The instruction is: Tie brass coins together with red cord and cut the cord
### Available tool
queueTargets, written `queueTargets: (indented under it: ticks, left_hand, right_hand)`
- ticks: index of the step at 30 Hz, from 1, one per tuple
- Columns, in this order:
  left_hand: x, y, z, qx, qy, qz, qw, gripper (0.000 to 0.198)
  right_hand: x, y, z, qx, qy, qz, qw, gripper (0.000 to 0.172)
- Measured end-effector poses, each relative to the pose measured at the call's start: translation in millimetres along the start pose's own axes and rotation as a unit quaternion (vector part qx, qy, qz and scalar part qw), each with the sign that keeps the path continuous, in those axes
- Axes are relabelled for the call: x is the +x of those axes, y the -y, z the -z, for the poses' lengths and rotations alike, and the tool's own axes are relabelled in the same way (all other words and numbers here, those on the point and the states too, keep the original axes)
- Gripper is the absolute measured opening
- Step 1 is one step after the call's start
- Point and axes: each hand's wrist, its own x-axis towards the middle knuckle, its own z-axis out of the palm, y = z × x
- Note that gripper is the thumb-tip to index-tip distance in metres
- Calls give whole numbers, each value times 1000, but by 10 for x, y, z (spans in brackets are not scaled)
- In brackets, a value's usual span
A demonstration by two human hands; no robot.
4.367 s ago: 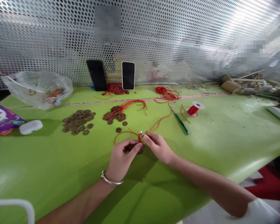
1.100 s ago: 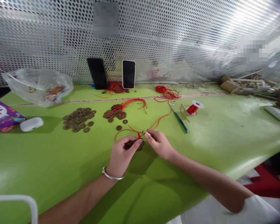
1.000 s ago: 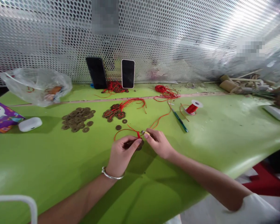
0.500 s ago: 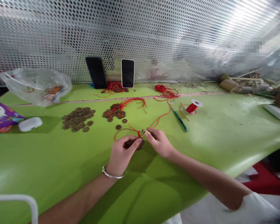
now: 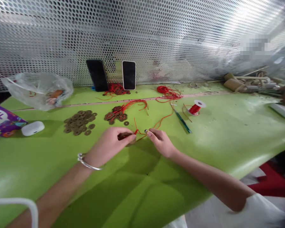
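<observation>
My left hand [image 5: 114, 139] is closed on a knotted red cord [image 5: 136, 131] with brown holed coins, mostly covered by my fingers. Loose cord ends stretch from the knot towards my right hand [image 5: 162, 142]. That hand is closed around a small lighter [image 5: 146, 131]; its metal top and a bit of yellow show beside the thumb. I cannot make out a flame. Beyond my hands lie a loose coin [image 5: 126, 123] and a cluster of coins tied with red cord [image 5: 116, 114]. A heap of loose coins [image 5: 79, 122] sits further left.
A spool of red thread [image 5: 195, 108] and a green pen-like tool [image 5: 183, 123] lie to the right. Tangled red cord [image 5: 168, 92] and two upright phones [image 5: 129, 75] stand towards the perforated metal wall. At left are a white case [image 5: 33, 128], a purple packet [image 5: 4, 122] and a plastic bag [image 5: 38, 90].
My left hand has moved left with the knotted cord, which has tipped from upright towards the right hand. The right hand stays nearly in place with the lighter.
</observation>
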Motion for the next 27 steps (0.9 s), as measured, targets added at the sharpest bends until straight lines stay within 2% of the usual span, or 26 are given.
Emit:
queueTargets:
  ticks: [3,6,9,13,18,20,23,27]
  left_hand:
    - [59,-87,243,210,-46,-35,976,15]
    - [55,-168,342,341,-70,-55,936,14]
    - [40,-279,381,411,-70,-53,907,11]
    - [87,-472,419,431,-50,-44,900,7]
    - [195,-600,415,436,-45,-69,896,8]
    - [211,-600,405,452,-45,-81,887,9]
    - [205,-581,392,469,-38,-84,878,12]
    - [190,-562,377,438,-44,-58,896,15]
  right_hand:
    - [-10,22,-28,54,22,-9,998,46]
    - [-35,66,-97,138,53,-40,988,46]
    - [-70,160,-179,271,113,-117,949,45]
    - [-88,327,-234,395,204,-226,866,50]
    - [-34,406,-227,470,231,-262,811,50]
    - [-14,402,-225,483,233,-264,802,48]
    - [-2,393,-228,485,214,-269,804,46]
    - [-6,379,-246,490,187,-264,809,45]
